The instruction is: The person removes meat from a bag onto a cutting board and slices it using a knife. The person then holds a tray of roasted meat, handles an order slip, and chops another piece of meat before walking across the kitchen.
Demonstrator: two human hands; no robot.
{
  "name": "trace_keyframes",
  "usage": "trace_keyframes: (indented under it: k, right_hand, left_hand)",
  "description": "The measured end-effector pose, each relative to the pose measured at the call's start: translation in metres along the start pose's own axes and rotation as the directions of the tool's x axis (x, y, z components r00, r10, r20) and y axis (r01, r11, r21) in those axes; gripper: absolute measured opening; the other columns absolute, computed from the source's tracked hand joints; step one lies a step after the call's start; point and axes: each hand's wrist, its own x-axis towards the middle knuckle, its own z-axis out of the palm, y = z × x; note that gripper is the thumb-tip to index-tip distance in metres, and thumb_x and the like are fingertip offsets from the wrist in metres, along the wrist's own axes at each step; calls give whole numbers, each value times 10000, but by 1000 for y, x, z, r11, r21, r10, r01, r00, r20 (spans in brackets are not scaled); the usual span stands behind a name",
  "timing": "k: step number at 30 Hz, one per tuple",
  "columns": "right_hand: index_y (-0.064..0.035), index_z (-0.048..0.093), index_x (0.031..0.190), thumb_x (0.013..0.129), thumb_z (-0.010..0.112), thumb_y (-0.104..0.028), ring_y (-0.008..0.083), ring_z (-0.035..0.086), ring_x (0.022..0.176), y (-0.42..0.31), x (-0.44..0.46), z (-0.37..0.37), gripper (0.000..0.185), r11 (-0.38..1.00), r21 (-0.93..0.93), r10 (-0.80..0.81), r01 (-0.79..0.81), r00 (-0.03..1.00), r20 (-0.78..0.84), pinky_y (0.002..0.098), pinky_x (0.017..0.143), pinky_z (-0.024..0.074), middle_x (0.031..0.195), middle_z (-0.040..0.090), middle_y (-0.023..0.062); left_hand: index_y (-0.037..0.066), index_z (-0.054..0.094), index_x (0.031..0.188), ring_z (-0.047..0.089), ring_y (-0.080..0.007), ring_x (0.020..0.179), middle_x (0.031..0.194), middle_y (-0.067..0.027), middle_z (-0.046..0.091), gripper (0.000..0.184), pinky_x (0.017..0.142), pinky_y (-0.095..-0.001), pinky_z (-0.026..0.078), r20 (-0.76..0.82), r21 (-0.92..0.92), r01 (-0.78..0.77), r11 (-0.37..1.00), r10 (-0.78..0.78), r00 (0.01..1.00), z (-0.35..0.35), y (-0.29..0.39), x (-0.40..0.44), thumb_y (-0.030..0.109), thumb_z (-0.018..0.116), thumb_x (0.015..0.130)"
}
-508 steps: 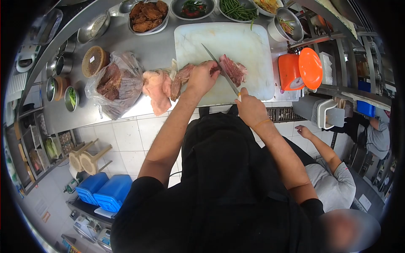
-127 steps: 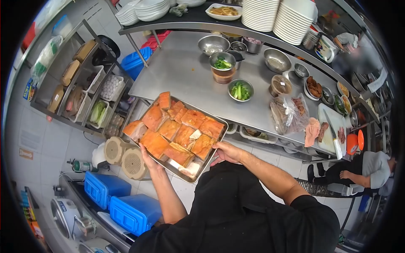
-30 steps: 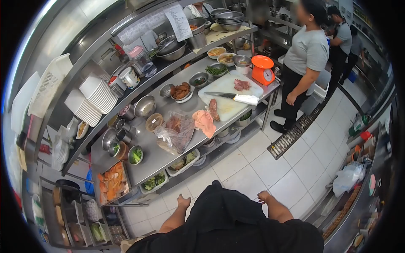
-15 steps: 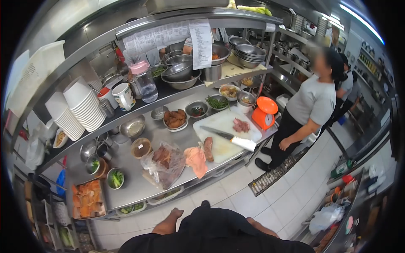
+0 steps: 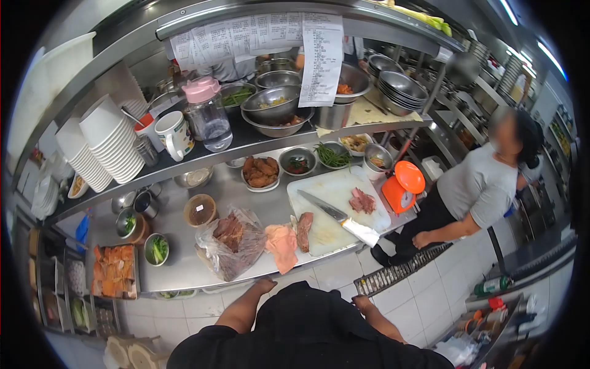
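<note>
My left hand (image 5: pixel 265 285) is low at the counter's front edge, just below the orange cloth (image 5: pixel 282 247). My right hand (image 5: pixel 362 302) hangs past the edge, below the white cutting board (image 5: pixel 320 238). Both hands are small in view, and their fingers cannot be made out. On the board lie a knife (image 5: pixel 326 206) with a white-wrapped handle and a small pile of cut meat (image 5: pixel 362 201). A strip of meat (image 5: pixel 304 232) rests on the board's left edge. Left of the cloth, a clear plastic bag (image 5: pixel 251 249) holds a larger piece of meat (image 5: pixel 229 232).
An orange scale (image 5: pixel 407 184) stands right of the board. Bowls of fried pieces (image 5: pixel 260 172) and green beans (image 5: pixel 332 155) line the back. A tray of orange pieces (image 5: pixel 115 270) sits at left. Overhead runs a shelf (image 5: pixel 264 149). A co-worker (image 5: pixel 478 178) stands at right.
My view has moved closer to the counter and shifted. My left hand is now nearer the counter edge, and my right hand has come into view. The co-worker leans more toward the counter.
</note>
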Motion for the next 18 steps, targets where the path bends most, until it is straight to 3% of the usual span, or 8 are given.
trace_keyframes:
  k: [8,10,11,13,14,15,16,18]
  right_hand:
    - [-19,649,1166,972,577,-173,294,743,870,-16,56,-107,259,734,-620,-118,277,951,285,514,690,615,1047,714,152]
    - [-3,696,1047,962,575,-154,276,751,823,-23,94,-132,211,259,-789,-240,557,828,506,498,671,615,950,725,153]
    - [9,703,1037,965,575,-154,271,757,819,-27,120,-144,219,-264,-733,-198,627,709,677,492,681,623,937,730,169]
    - [6,720,1020,986,562,-178,246,767,819,-21,165,-162,245,101,-808,-150,581,812,564,445,683,635,947,740,198]
    - [2,721,1030,1011,536,-218,252,767,805,-50,121,-154,288,635,-724,-107,270,959,263,422,661,635,950,748,188]
    - [5,716,1035,1014,527,-227,267,766,805,-57,129,-156,300,522,-775,-120,355,931,346,435,658,636,947,745,188]
    - [8,710,1039,1017,518,-236,282,765,805,-60,152,-163,312,401,-805,-123,437,897,425,447,655,637,945,742,187]
    - [23,697,1056,1006,523,-229,316,759,792,-71,163,-164,310,488,-750,-125,447,886,446,487,633,631,938,731,200]
  left_hand:
    - [-100,708,1133,755,-416,874,1112,-316,725,624,784,-507,619,32,-445,506,739,-552,833,66,-61,-62,497,594,989]
    - [-130,693,1108,742,-455,763,1065,-329,724,619,667,-527,621,17,-564,521,640,-622,783,98,-52,-80,472,629,978]
    - [-99,635,1276,737,-447,985,1253,-293,683,629,838,-538,616,97,-447,599,665,-629,771,100,-30,-91,448,646,966]
    - [-4,510,1467,616,-405,1291,1485,-229,545,673,1060,-534,525,-58,-137,704,697,-715,697,144,-16,-87,432,624,968]
    - [43,457,1514,533,-386,1379,1543,-204,478,689,1124,-517,469,-10,-173,744,645,-757,654,140,27,-105,422,625,964]
    - [89,403,1560,451,-367,1468,1602,-178,411,718,1188,-501,412,38,-203,783,589,-794,607,94,126,-157,412,626,959]
    - [97,424,1549,466,-370,1456,1593,-187,419,717,1176,-491,428,7,-244,761,601,-784,621,123,111,-137,430,636,950]
    - [96,427,1548,482,-380,1445,1589,-179,428,768,1166,-489,442,-26,-285,715,638,-751,659,146,113,-127,497,651,933]
